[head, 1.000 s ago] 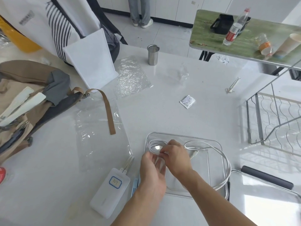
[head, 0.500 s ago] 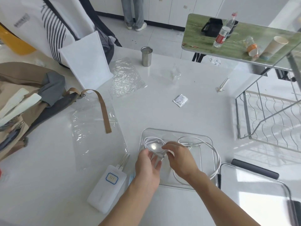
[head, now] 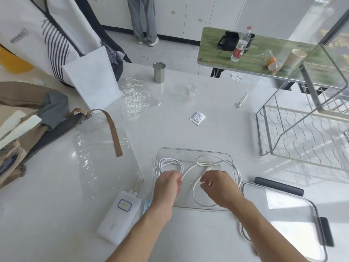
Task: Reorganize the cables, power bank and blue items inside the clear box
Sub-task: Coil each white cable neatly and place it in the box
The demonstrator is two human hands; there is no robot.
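Note:
A clear box (head: 194, 150) sits on the white table in front of me, with white cables (head: 190, 168) looped inside it. My left hand (head: 167, 183) is over the box's left side and pinches a white cable. My right hand (head: 217, 183) is over the middle of the box, fingers curled round another stretch of cable. A white power bank (head: 120, 216) with a blue-edged label lies left of the box, short cables at its top end. A thin blue item (head: 147, 205) shows between the power bank and the box.
The box's clear lid (head: 283, 208) with dark clips lies at the right. A wire rack (head: 302, 133) stands further right. A brown backpack (head: 22, 125), plastic bags (head: 102, 157), a steel cup (head: 159, 72) and a small sachet (head: 197, 118) are on the table.
My hands were close together over the coiled cable at the box's left; now they have drawn apart, each holding cable, and a loop is stretched between them.

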